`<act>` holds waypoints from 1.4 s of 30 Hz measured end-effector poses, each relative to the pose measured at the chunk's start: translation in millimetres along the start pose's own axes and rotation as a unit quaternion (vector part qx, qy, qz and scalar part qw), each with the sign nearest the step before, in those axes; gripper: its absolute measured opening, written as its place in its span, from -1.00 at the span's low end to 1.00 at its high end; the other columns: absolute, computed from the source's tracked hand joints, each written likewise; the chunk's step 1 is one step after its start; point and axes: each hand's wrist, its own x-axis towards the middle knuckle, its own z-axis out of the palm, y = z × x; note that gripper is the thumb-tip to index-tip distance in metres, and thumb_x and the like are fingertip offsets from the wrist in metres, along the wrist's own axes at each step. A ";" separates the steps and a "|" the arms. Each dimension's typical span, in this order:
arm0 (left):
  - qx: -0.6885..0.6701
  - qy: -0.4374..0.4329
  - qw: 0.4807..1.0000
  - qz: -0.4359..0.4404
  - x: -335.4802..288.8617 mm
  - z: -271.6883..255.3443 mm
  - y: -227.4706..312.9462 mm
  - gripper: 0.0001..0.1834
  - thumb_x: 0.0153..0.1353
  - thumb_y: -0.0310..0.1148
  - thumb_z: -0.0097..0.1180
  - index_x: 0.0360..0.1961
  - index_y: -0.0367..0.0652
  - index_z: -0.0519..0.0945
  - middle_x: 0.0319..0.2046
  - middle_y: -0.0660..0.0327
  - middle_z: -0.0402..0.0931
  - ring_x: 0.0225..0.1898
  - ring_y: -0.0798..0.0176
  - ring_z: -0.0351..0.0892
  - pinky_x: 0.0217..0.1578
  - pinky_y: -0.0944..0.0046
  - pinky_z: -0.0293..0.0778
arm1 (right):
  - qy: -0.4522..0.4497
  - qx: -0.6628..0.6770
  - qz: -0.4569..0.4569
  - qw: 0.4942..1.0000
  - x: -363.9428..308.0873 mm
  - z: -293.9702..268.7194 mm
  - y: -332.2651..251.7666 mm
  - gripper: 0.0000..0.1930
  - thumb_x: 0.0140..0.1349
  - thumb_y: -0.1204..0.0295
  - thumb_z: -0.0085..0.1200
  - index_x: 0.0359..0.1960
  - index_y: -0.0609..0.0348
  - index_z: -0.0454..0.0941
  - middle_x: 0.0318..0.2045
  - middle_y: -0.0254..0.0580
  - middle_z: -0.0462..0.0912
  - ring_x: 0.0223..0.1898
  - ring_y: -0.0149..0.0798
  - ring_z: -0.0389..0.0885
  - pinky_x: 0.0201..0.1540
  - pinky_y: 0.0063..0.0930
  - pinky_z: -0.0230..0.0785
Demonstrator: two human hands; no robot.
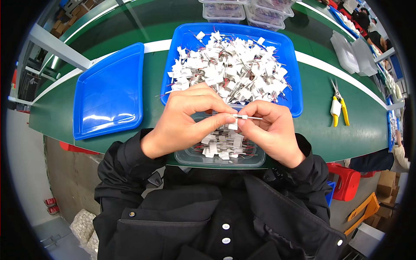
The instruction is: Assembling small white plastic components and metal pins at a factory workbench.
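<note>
My left hand (188, 119) and my right hand (273, 130) meet over a transparent plastic tub, pinching one small part between them. That part is a thin metal-tipped wire piece (248, 117) with a white tag; my left thumb and forefinger grip its left side, my right fingertips its tag side. Below them, the transparent tub (184, 157) holds a pile of similar tagged pieces (223, 145), partly hidden by my hands. Just beyond stands a blue tray (296, 82), heaped with many more white-tagged pieces (234, 65) with thin red and dark leads.
At the left a second blue tray (108, 97) lies on the green table (312, 138). Yellow-handled pliers (337, 106) rest at the right. Stacked clear boxes (223, 12) stand at the back, with open clear containers (353, 54) at the far right. A red stool (344, 181) is below the table.
</note>
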 end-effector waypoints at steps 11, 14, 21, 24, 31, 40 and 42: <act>0.049 0.037 0.998 -0.030 -10.6 9.3 5.7 -0.86 -0.08 -0.53 0.35 -0.43 -0.28 0.69 -0.45 0.19 0.67 -0.47 0.33 0.53 -0.46 0.39 0.38 | 0.080 -0.188 -0.163 0.965 2.7 6.9 11.6 -0.92 0.09 0.59 0.22 -0.38 0.31 0.57 -0.50 -0.34 0.59 -0.49 -0.56 0.49 -0.40 -0.63 0.38; 0.023 0.019 0.997 -0.076 -12.8 8.3 5.8 -0.87 -0.07 -0.55 0.33 -0.43 -0.29 0.68 -0.46 0.19 0.67 -0.47 0.37 0.51 -0.46 0.39 0.37 | 0.076 -0.203 -0.174 0.961 2.3 7.7 13.3 -0.91 0.08 0.60 0.22 -0.39 0.31 0.57 -0.51 -0.32 0.59 -0.49 -0.55 0.51 -0.42 -0.61 0.39; 0.007 0.009 0.995 -0.103 -13.1 9.9 3.6 -0.85 -0.09 -0.45 0.32 -0.44 -0.26 0.69 -0.51 0.18 0.64 -0.52 0.35 0.52 -0.48 0.36 0.44 | 0.070 -0.241 -0.188 0.950 2.0 6.7 13.5 -0.92 0.08 0.60 0.23 -0.39 0.30 0.59 -0.51 -0.30 0.60 -0.51 -0.53 0.51 -0.43 -0.61 0.39; 0.010 0.010 0.996 -0.090 -14.8 7.6 1.3 -0.85 -0.10 -0.45 0.32 -0.45 -0.27 0.69 -0.52 0.20 0.64 -0.53 0.36 0.51 -0.49 0.36 0.43 | 0.066 -0.246 -0.179 0.950 3.6 9.2 11.9 -0.92 0.07 0.59 0.23 -0.40 0.30 0.58 -0.51 -0.30 0.60 -0.51 -0.53 0.51 -0.43 -0.61 0.39; 0.089 0.030 0.994 -0.046 -9.1 7.4 6.9 -0.87 -0.11 -0.46 0.32 -0.45 -0.20 0.69 -0.53 0.24 0.63 -0.53 0.31 0.49 -0.50 0.33 0.41 | 0.079 -0.230 -0.155 0.958 2.6 5.0 8.1 -0.91 0.06 0.59 0.24 -0.41 0.32 0.59 -0.53 -0.31 0.60 -0.51 -0.55 0.50 -0.42 -0.62 0.40; 0.076 0.041 0.995 -0.047 -11.6 8.8 7.4 -0.89 -0.11 -0.51 0.33 -0.48 -0.20 0.66 -0.57 0.24 0.60 -0.56 0.30 0.48 -0.52 0.34 0.41 | 0.078 -0.208 -0.149 0.963 2.3 7.0 7.2 -0.90 0.07 0.57 0.24 -0.40 0.34 0.60 -0.52 -0.31 0.62 -0.50 -0.56 0.53 -0.41 -0.63 0.41; 0.075 0.046 0.996 -0.035 -11.8 9.3 5.9 -0.89 -0.11 -0.52 0.33 -0.48 -0.20 0.66 -0.57 0.23 0.60 -0.56 0.31 0.48 -0.52 0.34 0.41 | 0.077 -0.201 -0.146 0.966 2.4 8.1 7.2 -0.90 0.08 0.57 0.24 -0.40 0.34 0.60 -0.52 -0.30 0.62 -0.49 -0.56 0.53 -0.41 -0.63 0.41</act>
